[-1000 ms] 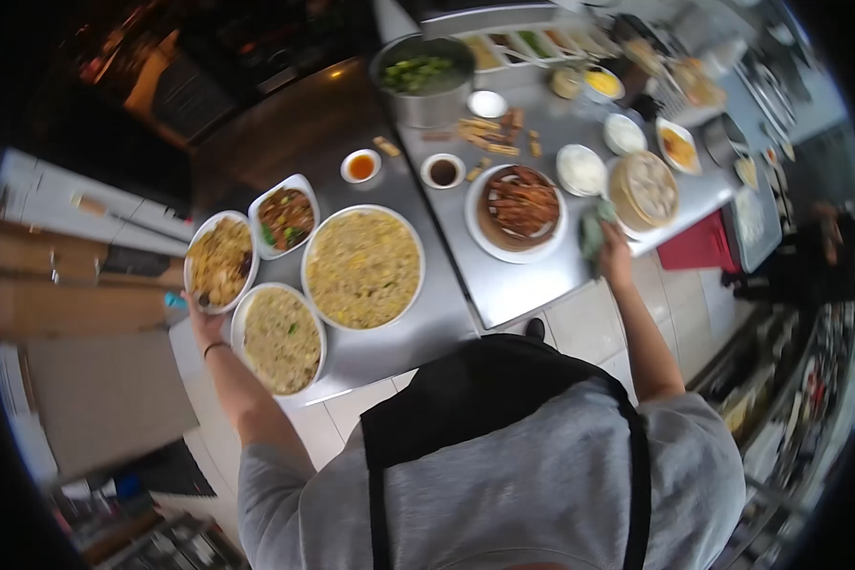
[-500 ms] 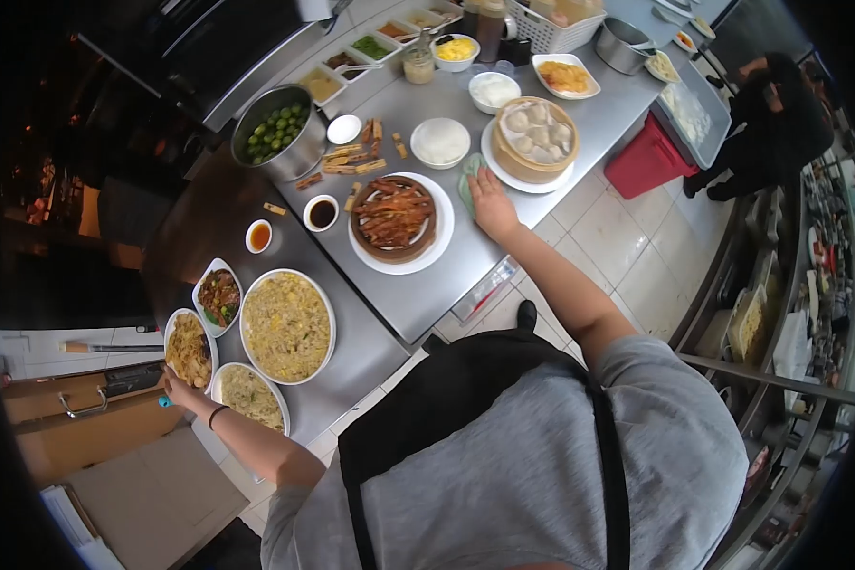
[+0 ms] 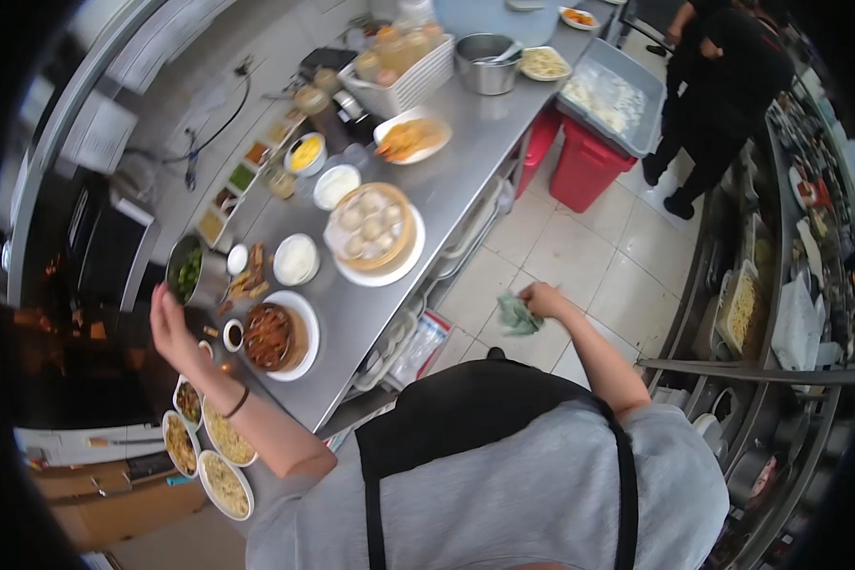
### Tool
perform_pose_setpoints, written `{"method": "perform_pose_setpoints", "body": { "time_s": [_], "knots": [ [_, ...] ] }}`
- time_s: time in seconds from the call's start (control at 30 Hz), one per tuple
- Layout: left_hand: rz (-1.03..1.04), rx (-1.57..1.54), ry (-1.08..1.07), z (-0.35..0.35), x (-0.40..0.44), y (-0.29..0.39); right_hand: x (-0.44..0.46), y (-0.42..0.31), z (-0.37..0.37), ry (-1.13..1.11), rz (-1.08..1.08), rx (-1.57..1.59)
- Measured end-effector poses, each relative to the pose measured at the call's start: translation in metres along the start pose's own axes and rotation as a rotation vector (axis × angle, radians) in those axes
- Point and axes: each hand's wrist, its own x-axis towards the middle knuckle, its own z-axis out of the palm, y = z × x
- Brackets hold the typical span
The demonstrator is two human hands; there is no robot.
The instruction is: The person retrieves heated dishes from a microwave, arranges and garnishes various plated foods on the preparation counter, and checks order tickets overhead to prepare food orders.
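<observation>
My right hand point(image 3: 547, 301) is closed on a crumpled green cloth point(image 3: 519, 316), out past the table's front edge and over the tiled floor. My left hand point(image 3: 173, 332) is raised with its fingers stretched out and holds nothing. In the view it appears just below the metal pot point(image 3: 215, 281) of green vegetables. To its right are a small bowl of dark sauce point(image 3: 234, 334) and a bamboo steamer point(image 3: 299, 334) of brown braised food on a white plate point(image 3: 308, 360).
Another bamboo steamer point(image 3: 408, 237) of dumplings stands farther along the steel table point(image 3: 446, 217). Dishes of fried rice point(image 3: 226, 485) and noodles point(image 3: 180, 445) sit at lower left. A red bin point(image 3: 584, 169) with a grey tub point(image 3: 627, 133) stands beyond; two people point(image 3: 727, 90) are behind it.
My right hand has lifted the green cloth off the table and swung out over the floor. My left hand has risen from the noodle dish. The view has turned toward the right.
</observation>
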Motion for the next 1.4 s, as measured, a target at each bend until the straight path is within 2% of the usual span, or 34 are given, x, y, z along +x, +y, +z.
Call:
{"method": "perform_pose_setpoints", "body": {
  "time_s": [0.03,0.1,0.13,0.2,0.23,0.3,0.33,0.4,0.43,0.5,0.53,0.63,0.7,0.77,0.8,0.83,0.9,0.93,0.97,1.03,1.07,1.1,1.17,1.23,1.3,1.37,1.4],
  "knots": [
    [0.058,-0.001,-0.104,0.037,0.0,0.004,-0.018,-0.002,-0.012,0.198,-0.011,-0.493],
    [0.045,-0.072,-0.251,0.11,-0.007,0.027,-0.009,0.041,-0.026,0.275,-0.032,0.142],
    [0.059,-0.121,-0.329,0.141,-0.013,0.036,-0.009,0.046,-0.046,0.291,-0.028,0.145],
    [0.071,-0.192,-0.493,0.198,-0.029,0.052,-0.01,0.057,-0.091,0.32,0.011,0.567],
    [0.048,-0.233,-0.555,0.223,-0.037,0.056,-0.004,0.063,-0.112,0.34,0.015,0.571],
    [0.03,-0.218,-0.712,0.269,-0.052,0.055,0.014,0.072,-0.155,0.363,0.056,0.824],
    [-0.011,-0.255,-0.77,0.29,-0.061,0.05,0.021,0.069,-0.177,0.381,0.053,0.824],
    [-0.1,-0.313,-0.892,0.332,-0.08,0.045,0.04,0.062,-0.216,0.366,-0.181,1.241],
    [-0.152,-0.33,-0.958,0.353,-0.09,0.044,0.056,0.066,-0.232,0.376,-0.181,1.235],
    [-0.166,-0.306,-1.078,0.398,-0.112,0.035,0.085,0.08,-0.25,0.294,-0.308,1.79],
    [-0.238,-0.294,-1.159,0.42,-0.122,0.03,0.101,0.089,-0.258,0.335,-0.246,1.887],
    [-0.462,-0.34,-1.389,0.494,-0.146,0.015,0.118,0.104,-0.291,0.418,-0.345,1.999],
    [-0.481,-0.259,-1.543,0.539,-0.157,0.008,0.136,0.134,-0.312,0.46,-0.359,2.0],
    [-0.552,-0.23,-1.584,0.584,-0.171,0.001,0.164,0.185,-0.324,0.745,-0.255,1.818],
    [-0.622,-0.192,-1.624,0.604,-0.176,-0.001,0.178,0.209,-0.33,1.0,-0.17,1.582],
    [-0.627,-0.18,-1.626,0.623,-0.179,-0.002,0.182,0.219,-0.345,0.997,-0.163,1.592],
    [-0.735,-0.203,-1.606,0.662,-0.186,-0.004,0.197,0.243,-0.384,0.973,-0.064,1.328],
    [-0.771,-0.205,-1.59,0.681,-0.185,0.001,0.218,0.256,-0.403,1.055,-0.084,1.204],
    [-0.778,-0.199,-1.581,0.7,-0.186,-0.003,0.241,0.27,-0.421,1.043,-0.084,1.208],
    [-0.972,-0.331,-1.312,0.739,-0.191,-0.021,0.285,0.275,-0.469,0.991,-0.053,1.126],
    [-1.046,-0.39,-1.2,0.759,-0.194,-0.034,0.325,0.29,-0.488,1.07,-0.07,0.97],
    [-1.049,-0.389,-1.18,0.776,-0.193,-0.042,0.37,0.306,-0.506,1.142,-0.089,0.816],
    [-1.176,-0.632,-0.968,0.801,-0.191,-0.053,0.433,0.312,-0.556,0.94,-0.033,0.681],
    [-1.25,-0.722,-0.895,0.821,-0.184,-0.055,0.484,0.301,-0.603,0.649,0.127,0.788],
    [-1.34,-0.73,-0.73,0.83,-0.187,-0.063,0.55,0.311,-0.625,0.663,0.165,0.813],
    [-1.292,-0.675,-0.656,0.84,-0.186,-0.046,0.613,0.32,-0.64,0.676,0.194,0.829],
    [-1.279,-0.625,-0.639,0.841,-0.187,-0.041,0.637,0.325,-0.644,0.732,0.171,1.201]
  ]
}}
